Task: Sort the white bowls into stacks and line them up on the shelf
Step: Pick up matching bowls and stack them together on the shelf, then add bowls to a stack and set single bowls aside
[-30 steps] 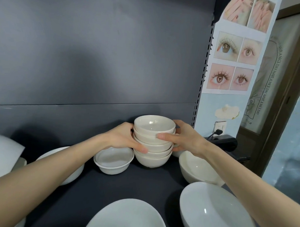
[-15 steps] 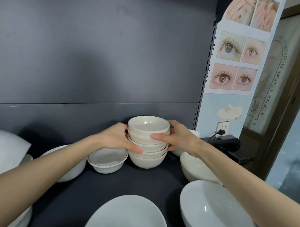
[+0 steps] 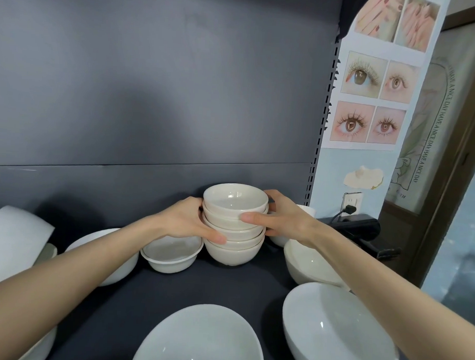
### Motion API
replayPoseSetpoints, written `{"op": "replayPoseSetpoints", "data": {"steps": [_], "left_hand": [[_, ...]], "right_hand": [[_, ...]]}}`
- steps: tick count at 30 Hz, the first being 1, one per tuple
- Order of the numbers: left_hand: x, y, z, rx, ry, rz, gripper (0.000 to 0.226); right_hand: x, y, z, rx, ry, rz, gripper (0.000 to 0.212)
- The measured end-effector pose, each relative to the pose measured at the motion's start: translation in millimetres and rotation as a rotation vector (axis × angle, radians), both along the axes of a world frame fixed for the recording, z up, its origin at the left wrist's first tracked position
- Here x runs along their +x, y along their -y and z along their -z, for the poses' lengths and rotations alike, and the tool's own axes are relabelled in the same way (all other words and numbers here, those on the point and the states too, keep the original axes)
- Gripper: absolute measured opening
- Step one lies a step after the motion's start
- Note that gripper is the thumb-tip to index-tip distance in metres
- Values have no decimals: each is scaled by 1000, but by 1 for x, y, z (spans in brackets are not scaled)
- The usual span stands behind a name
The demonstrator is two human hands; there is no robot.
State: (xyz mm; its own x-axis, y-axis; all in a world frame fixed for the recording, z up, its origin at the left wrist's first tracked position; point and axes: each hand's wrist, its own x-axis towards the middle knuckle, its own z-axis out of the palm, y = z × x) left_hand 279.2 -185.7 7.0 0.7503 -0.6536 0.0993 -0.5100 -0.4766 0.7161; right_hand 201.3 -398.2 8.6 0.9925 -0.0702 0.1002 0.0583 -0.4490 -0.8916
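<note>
A stack of several small white bowls stands on the dark shelf near the back panel. My left hand presses its left side and my right hand wraps its right side, thumbs across the front. A single shallow white bowl sits just left of the stack, partly under my left hand. Larger white bowls lie around: one at the left, one right of the stack, two big ones at the front.
A small white bowl peeks out behind my right hand. A white foam sheet leans at the far left. Beyond the shelf's slotted upright are a wall poster, a socket with a plug and a black device.
The stack, held between both hands, has shifted slightly left along the shelf, closer to the single shallow bowl. My grip is unchanged.
</note>
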Motion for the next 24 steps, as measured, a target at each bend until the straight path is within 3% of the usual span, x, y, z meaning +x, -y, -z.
{"op": "replayPoseSetpoints", "data": {"steps": [5, 8, 11, 12, 16, 24], "left_hand": [[-6, -1, 0, 12, 23, -18, 43], [-9, -4, -1, 49, 49, -67, 43], [-14, -10, -7, 110, 111, -143, 61], [-18, -12, -11, 135, 138, -166, 56], [-34, -18, -34, 198, 323, -245, 30], [-82, 27, -69, 275, 717, -204, 34]], "right_hand": [[-8, -5, -11, -134, -36, 12, 86], [-16, -8, -18, -215, -36, 61, 70], [-26, -7, -27, -245, -8, 103, 57], [-29, -7, -30, -253, 1, 106, 55], [-36, 4, -42, -463, 47, 131, 56], [-67, 48, -71, -750, 164, 167, 52]]}}
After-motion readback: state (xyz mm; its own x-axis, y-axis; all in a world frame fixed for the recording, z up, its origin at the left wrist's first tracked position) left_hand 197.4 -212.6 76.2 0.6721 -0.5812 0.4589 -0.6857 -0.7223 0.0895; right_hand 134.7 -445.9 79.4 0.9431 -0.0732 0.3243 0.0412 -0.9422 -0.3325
